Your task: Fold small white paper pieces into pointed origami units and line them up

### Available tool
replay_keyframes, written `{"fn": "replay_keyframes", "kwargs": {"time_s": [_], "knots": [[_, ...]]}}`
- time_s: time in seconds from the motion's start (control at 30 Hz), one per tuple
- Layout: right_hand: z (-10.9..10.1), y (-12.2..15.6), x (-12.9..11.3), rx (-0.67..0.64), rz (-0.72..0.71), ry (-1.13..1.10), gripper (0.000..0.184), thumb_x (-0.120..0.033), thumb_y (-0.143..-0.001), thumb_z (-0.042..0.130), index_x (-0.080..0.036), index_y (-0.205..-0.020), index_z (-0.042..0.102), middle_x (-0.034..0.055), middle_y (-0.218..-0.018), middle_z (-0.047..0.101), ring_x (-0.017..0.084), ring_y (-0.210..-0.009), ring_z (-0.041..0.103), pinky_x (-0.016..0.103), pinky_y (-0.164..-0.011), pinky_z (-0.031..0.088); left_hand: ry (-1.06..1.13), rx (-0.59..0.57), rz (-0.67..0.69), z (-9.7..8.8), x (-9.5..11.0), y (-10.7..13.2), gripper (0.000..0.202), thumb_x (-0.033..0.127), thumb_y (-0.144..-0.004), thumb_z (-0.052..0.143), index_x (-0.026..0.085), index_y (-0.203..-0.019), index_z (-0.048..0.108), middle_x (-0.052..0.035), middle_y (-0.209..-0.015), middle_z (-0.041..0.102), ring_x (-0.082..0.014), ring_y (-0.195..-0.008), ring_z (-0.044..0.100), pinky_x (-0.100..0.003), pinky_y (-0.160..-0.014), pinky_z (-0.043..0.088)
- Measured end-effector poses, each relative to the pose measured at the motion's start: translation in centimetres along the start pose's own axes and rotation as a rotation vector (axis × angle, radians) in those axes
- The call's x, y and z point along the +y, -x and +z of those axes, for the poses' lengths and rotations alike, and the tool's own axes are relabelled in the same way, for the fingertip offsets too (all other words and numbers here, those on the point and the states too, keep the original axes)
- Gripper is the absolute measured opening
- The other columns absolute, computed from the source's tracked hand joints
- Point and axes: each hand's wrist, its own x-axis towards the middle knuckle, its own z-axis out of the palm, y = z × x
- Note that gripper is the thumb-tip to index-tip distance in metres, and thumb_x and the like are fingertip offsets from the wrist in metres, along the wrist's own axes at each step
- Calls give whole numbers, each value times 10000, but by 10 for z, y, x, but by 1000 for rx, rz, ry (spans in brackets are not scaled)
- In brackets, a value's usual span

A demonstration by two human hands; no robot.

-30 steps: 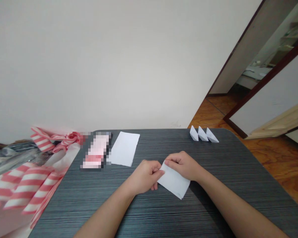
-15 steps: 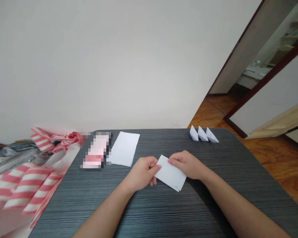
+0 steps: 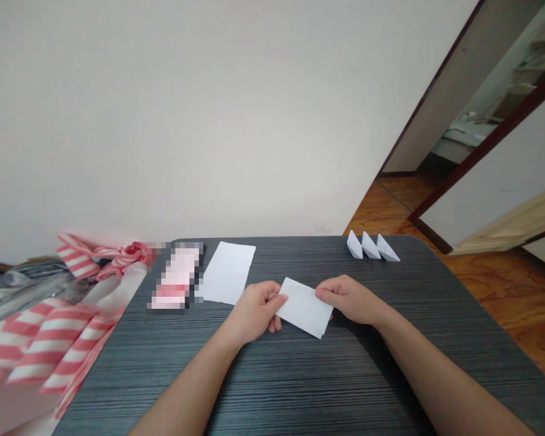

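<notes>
A white folded sheet of paper [image 3: 305,307] is held tilted above the dark table between both hands. My left hand [image 3: 260,309] pinches its left edge, thumb on top and fingers beneath. At the upper right corner, my right hand [image 3: 349,299] grips it between thumb and fingers. Its lower right corner shows more than one layer. Farther off to the left lies a stack of white paper [image 3: 227,271] on the table. Three folded paper boats [image 3: 370,245] stand side by side near the far right edge.
The dark table [image 3: 272,387] reaches back to a pale wall [image 3: 236,121]. Left of the paper stack is a blurred-out pink and black object [image 3: 177,277]. Red-and-white striped cloth [image 3: 49,342] lies beyond the left edge. Wooden floor [image 3: 495,284] and a doorway are on the right.
The folded paper has shifted slightly left and up and turned a little flatter to the view. My right hand has slid outward to the paper's right corner.
</notes>
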Motion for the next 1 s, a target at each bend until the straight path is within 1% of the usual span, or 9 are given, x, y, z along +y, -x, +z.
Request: {"fn": "replay_keyframes", "kwargs": {"time_s": [0.07, 0.2, 0.37, 0.5, 0.63, 0.77, 0.9, 0.97, 1.0], "knots": [[0, 1, 2, -22, 13, -43, 356, -339, -897, 410, -141, -646, 566, 8, -581, 577, 117, -521, 532, 212, -504, 401, 8, 4, 3, -1, 2, 0, 218, 350, -847, 467, 160, -745, 497, 24, -461, 543, -77, -371, 468, -152, -357, 342], [-1, 1, 5, 5, 27, -92, 342, -343, -890, 426, -138, -670, 587, 23, -594, 609, 121, -505, 559, 219, -499, 436, 32, 11, -2, -2, 3, 0, 216, 353, -842, 479, 160, -747, 493, 26, -456, 545, -80, -364, 468, -154, -349, 336], [-4, 1, 10, -34, 68, -216, 328, -351, -892, 420, -124, -760, 616, 63, -651, 675, 138, -534, 604, 238, -506, 477, 54, 50, 26, -5, -1, 0, 228, 366, -847, 473, 153, -778, 515, 22, -465, 556, -79, -364, 465, -159, -355, 344], [-5, 1, 13, 15, 43, -220, 324, -342, -894, 425, -125, -750, 619, 55, -629, 674, 123, -504, 587, 234, -498, 475, 68, 53, 36, -5, -3, -1, 238, 379, -848, 469, 152, -802, 522, 18, -473, 562, -81, -365, 465, -161, -355, 340], [-4, 1, 13, 24, 7, -250, 301, -338, -890, 444, -126, -772, 622, 58, -670, 681, 131, -551, 607, 234, -510, 480, 94, 63, 42, -6, -2, -1, 237, 386, -849, 471, 156, -801, 505, 16, -474, 568, -82, -365, 463, -162, -361, 334], [-4, 0, 12, 60, 0, -228, 297, -322, -890, 448, -124, -755, 624, 45, -641, 665, 117, -518, 583, 228, -506, 471, 125, 48, 31, -6, 1, 0, 226, 378, -841, 485, 158, -788, 488, 6, -500, 584, -96, -390, 490, -182, -391, 366], [-4, 1, 11, 46, 16, -242, 299, -331, -888, 450, -122, -768, 627, 40, -626, 657, 123, -520, 585, 235, -513, 478, 163, 37, 47, -6, 6, 1, 206, 346, -811, 532, 147, -762, 508, -3, -560, 601, -112, -481, 540, -209, -485, 419], [-3, 2, 10, 37, 26, -242, 302, -337, -886, 450, -123, -765, 625, 38, -620, 653, 124, -521, 586, 235, -517, 479, 164, 61, 67, -6, 8, 1, 205, 343, -803, 543, 139, -789, 543, 4, -589, 589, -104, -514, 530, -197, -502, 397], [-2, 2, 9, 29, 29, -235, 303, -339, -886, 451, -124, -760, 623, 37, -618, 651, 122, -518, 585, 234, -519, 478, 157, 81, 72, -6, 8, 1, 215, 351, -803, 542, 139, -832, 561, 12, -597, 578, -98, -514, 513, -188, -492, 374]]}}
